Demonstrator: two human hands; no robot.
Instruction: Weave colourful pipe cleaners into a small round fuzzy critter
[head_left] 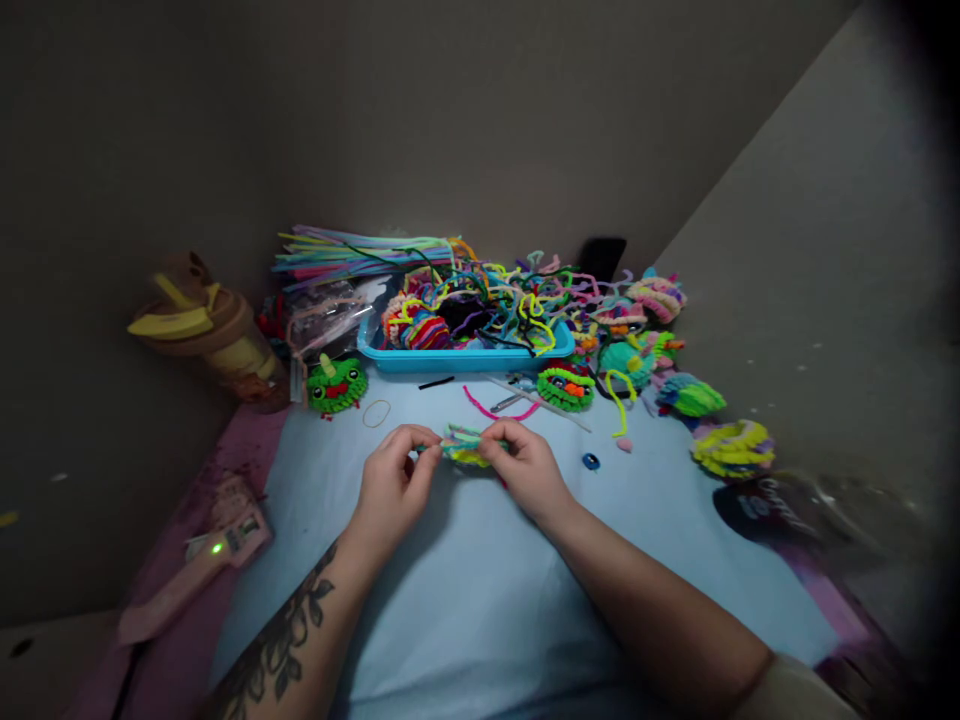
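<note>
Note, over a pale-blue cloth (427,630) and at the centre of the work area, a small, elongated piece of fuzzy yarn-like material (463,441) in yellow, pale teal and white. Find it supported from both sides: at the left end by the left hand (395,480), with thumb and forefinger pinched together on the edge; at the right end by the right hand (529,470), with thumb and fingers clamped on the fuzzy surface. Unable to tell the contact of the remaining curled fingers (partly hidden). Judge the two-sided hold suited to steadying so soft an item.

Beyond, record a shallow, bright-blue plastic tray (465,364), heaped with multicoloured fuzzy strands, presumably for containing loose material. Behind its left part, log a bundle of long, pastel, fuzzy stems (367,255), laid roughly parallel, likely for order.

Nearer the right hand, observe a curved magenta fuzzy strand (477,404) and a round, glossy blue eye-like part (591,461), both loose, seemingly for easy reach.
</note>
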